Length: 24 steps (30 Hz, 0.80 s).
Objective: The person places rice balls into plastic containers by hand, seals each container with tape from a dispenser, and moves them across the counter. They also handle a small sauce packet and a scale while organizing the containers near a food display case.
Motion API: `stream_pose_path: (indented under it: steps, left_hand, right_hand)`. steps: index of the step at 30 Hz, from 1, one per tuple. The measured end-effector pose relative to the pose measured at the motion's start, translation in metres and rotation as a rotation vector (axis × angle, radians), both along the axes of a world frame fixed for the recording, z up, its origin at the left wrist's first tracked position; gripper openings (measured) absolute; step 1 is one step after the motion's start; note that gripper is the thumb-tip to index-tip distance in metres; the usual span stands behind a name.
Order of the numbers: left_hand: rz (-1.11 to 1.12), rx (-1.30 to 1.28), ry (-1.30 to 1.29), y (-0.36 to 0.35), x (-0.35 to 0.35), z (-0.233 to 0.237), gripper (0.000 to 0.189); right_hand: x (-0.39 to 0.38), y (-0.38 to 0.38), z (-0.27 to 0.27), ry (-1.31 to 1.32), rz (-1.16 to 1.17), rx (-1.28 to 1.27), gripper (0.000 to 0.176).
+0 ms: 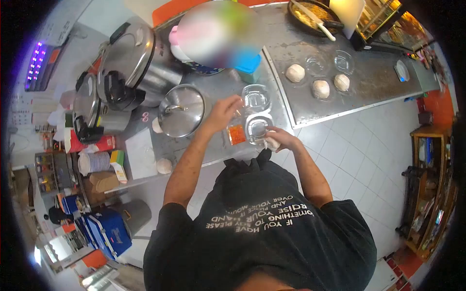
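Looking down at a see-through container point(258, 128) on the steel counter point(216, 148), close to the near edge, with a second see-through shell point(256, 98) just beyond; impossible to say whether hinged together. Pinched in the right hand point(285, 139), at the near right corner of the container, a pale lump point(272, 144), partly hidden by fingers and too small to identify. At the left hand point(224, 114), beside the left edge of the farther shell, fingers drawn narrowly together; cannot tell whether gripping the rim, pinching something thin or merely hovering. Riskiest at the right hand, probably: so near the counter's edge, apt to lose the lump to the tiled floor point(349, 145) through a loose pinch. Likely also to skid or tip, with such light-looking plastic on smooth metal, from a tug at one side without support at the other. Worth watching just left of the container: a flat orange-red packet point(237, 135), easily dragged aside by a low sweep of the left wrist, or perhaps split by a hard press. Farther left, near the front edge, a pale round piece point(164, 166), liable to be knocked off by a backward swing of the left forearm point(190, 154). Well apart on the right-hand counter point(310, 110), three pale balls point(321, 89), seemingly out of harm's way.
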<state>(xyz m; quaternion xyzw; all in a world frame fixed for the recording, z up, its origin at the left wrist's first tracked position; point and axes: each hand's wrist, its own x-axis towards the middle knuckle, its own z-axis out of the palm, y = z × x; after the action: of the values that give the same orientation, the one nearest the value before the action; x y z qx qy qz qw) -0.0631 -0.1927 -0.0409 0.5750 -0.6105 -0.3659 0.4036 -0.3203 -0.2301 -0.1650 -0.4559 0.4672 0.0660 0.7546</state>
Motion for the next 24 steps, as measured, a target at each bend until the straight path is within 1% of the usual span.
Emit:
stream_pose_path:
  steps: [1, 3, 4, 5, 6, 7, 8, 9, 10, 11, 12, 14, 15, 17, 19, 21, 23, 24]
  left_hand:
    - [0.020, 0.001, 0.002, 0.008, 0.009, 0.016, 0.019]
    - [0.090, 0.021, 0.102, 0.028, 0.033, 0.052, 0.018]
    - [0.118, 0.020, 0.103, 0.047, 0.044, 0.070, 0.018]
    - [0.045, -0.008, -0.011, 0.073, 0.053, 0.087, 0.016]
    - [-0.026, -0.033, -0.126, 0.101, 0.060, 0.099, 0.014]
    - [-0.081, 0.056, -0.141, 0.129, 0.064, 0.106, 0.012]
    - [-0.137, 0.144, -0.153, 0.156, 0.067, 0.109, 0.010]
    - [-0.106, 0.210, -0.170, 0.181, 0.066, 0.100, 0.011]
    - [-0.078, 0.277, -0.184, 0.205, 0.064, 0.078, 0.012]
    - [0.009, 0.274, -0.271, 0.227, 0.062, 0.047, 0.012]
    - [0.093, 0.272, -0.359, 0.247, 0.060, 0.008, 0.012]
    - [0.166, 0.154, -0.538, 0.285, 0.059, -0.072, 0.011]
    - [0.186, 0.155, -0.532, 0.296, 0.059, -0.099, 0.011]
    - [0.269, 0.013, -0.653, 0.311, 0.055, -0.135, 0.008]
    - [0.323, -0.019, -0.666, 0.318, 0.053, -0.154, 0.008]
    - [0.372, -0.060, -0.686, 0.319, 0.058, -0.163, 0.009]
    - [0.342, -0.024, -0.718, 0.324, 0.064, -0.168, 0.010]
    - [0.354, -0.028, -0.717, 0.327, 0.068, -0.167, 0.010]
  right_hand:
    - [0.001, -0.002, 0.002, 0.002, 0.020, 0.001, 0.070]
    - [0.005, -0.008, 0.013, 0.002, 0.085, 0.036, 0.068]
    - [0.007, -0.009, 0.015, 0.020, 0.104, 0.044, 0.065]
    - [-0.003, -0.010, -0.025, -0.088, 0.155, -0.177, 0.059]
    - [0.004, -0.008, -0.004, -0.023, 0.072, -0.106, 0.054]
    - [0.012, -0.003, 0.028, 0.045, -0.009, -0.035, 0.048]
    - [0.015, 0.000, 0.036, 0.044, 0.027, -0.033, 0.048]
    - [0.015, -0.001, 0.040, -0.030, 0.034, -0.051, 0.051]
    - [0.021, 0.002, 0.046, -0.105, 0.039, -0.065, 0.053]
    - [0.032, 0.009, 0.054, -0.104, 0.068, -0.063, 0.053]
    - [0.045, 0.017, 0.062, -0.192, 0.044, 0.019, 0.050]
    - [0.080, 0.036, 0.087, -0.313, 0.007, 0.158, 0.044]
    - [0.104, 0.051, 0.090, -0.307, 0.027, 0.156, 0.044]
    - [0.155, 0.081, 0.097, -0.334, 0.191, 0.003, 0.045]
    - [0.214, 0.109, 0.076, -0.359, 0.500, -0.267, 0.050]
    - [0.267, 0.145, 0.046, -0.548, 0.661, -0.808, 0.056]
    - [0.319, 0.178, 0.008, -0.363, 0.696, -1.039, 0.065]
    - [0.340, 0.191, 0.009, -0.365, 0.706, -1.046, 0.065]
